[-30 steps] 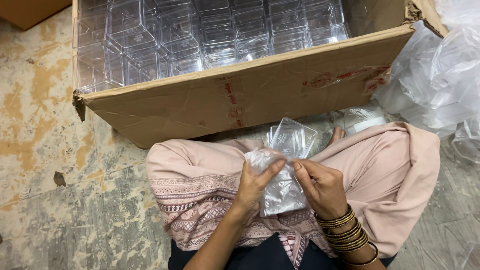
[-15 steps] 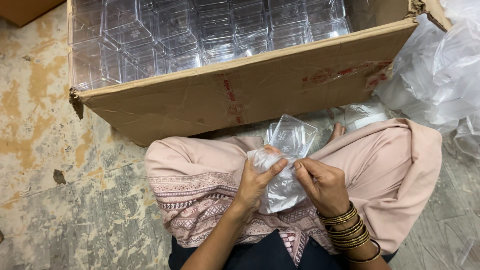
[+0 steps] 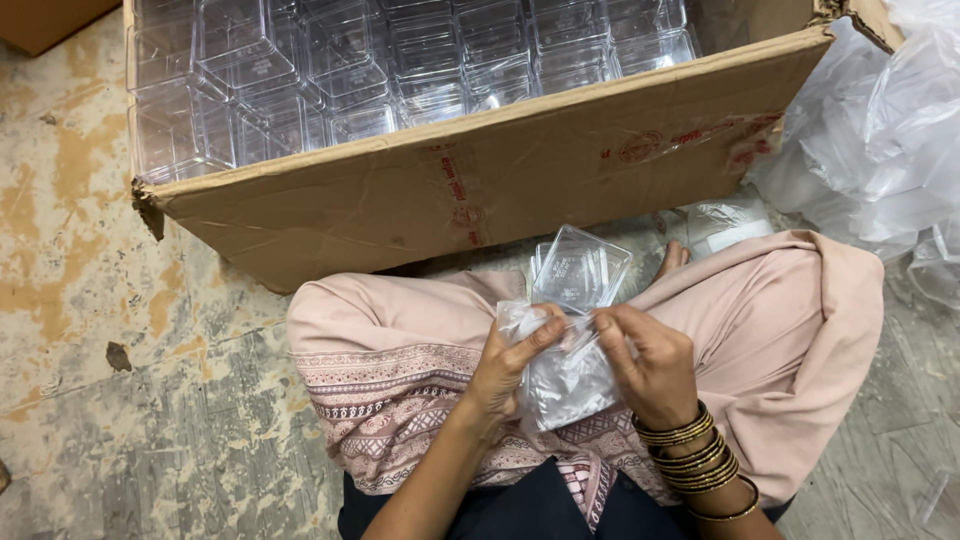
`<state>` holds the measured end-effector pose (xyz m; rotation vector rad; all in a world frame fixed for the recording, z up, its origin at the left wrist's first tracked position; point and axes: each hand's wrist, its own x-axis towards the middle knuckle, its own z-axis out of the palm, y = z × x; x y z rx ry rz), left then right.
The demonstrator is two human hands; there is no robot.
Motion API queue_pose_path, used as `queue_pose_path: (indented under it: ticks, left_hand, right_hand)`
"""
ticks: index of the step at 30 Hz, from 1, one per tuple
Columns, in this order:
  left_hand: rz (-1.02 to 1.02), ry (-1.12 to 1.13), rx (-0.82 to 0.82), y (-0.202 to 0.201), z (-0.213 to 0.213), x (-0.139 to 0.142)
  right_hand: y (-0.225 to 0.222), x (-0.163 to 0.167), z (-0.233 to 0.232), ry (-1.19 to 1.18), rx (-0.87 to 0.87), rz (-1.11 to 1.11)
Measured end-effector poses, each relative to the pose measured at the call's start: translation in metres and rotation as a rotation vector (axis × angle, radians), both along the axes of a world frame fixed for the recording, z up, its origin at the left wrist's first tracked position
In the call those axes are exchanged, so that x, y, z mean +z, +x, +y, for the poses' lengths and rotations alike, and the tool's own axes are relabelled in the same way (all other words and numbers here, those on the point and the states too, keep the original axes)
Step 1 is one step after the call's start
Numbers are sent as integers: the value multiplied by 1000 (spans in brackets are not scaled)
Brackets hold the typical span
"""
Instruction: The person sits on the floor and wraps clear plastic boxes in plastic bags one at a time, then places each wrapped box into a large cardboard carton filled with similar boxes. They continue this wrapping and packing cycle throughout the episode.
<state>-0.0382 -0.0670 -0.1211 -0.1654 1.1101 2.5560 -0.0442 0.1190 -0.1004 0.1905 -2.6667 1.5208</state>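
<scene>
Hands are held close together over the lap: the left hand (image 3: 508, 368) pinches the top edge of a thin clear bag (image 3: 566, 378), the right hand (image 3: 652, 368) pinches the same edge opposite, so the mouth is kept taut. Clear square boxes (image 3: 580, 268) are propped just beyond the fingers, partly out of the bag. Knees under pink cloth (image 3: 400, 330) serve as a rest. A carton (image 3: 480, 190) of stacked clear boxes is set on the floor (image 3: 90, 300) within reach; loose plastic (image 3: 880, 130) is heaped at the right.
</scene>
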Motion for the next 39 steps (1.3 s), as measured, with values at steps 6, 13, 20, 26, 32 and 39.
queue_pose_path:
  ticks: [6, 13, 20, 26, 32, 39]
  left_hand:
    - [22, -179, 40, -1, 3, -15]
    - [-58, -116, 46, -2, 5, -7]
    - [32, -340, 109, -1, 12, -3]
    - [101, -152, 228, 1, 13, -1]
    - [-9, -292, 188, -2, 13, -1]
    - [67, -116, 158, 0, 14, -16]
  right_hand:
    - [-4, -4, 12, -713, 105, -311]
    - [-3, 4, 6, -156, 165, -12]
    - [-1, 6, -2, -204, 93, -192]
    - [2, 5, -8, -136, 154, -18]
    - [1, 2, -6, -44, 111, 43]
    - [-1, 3, -4, -38, 32, 87]
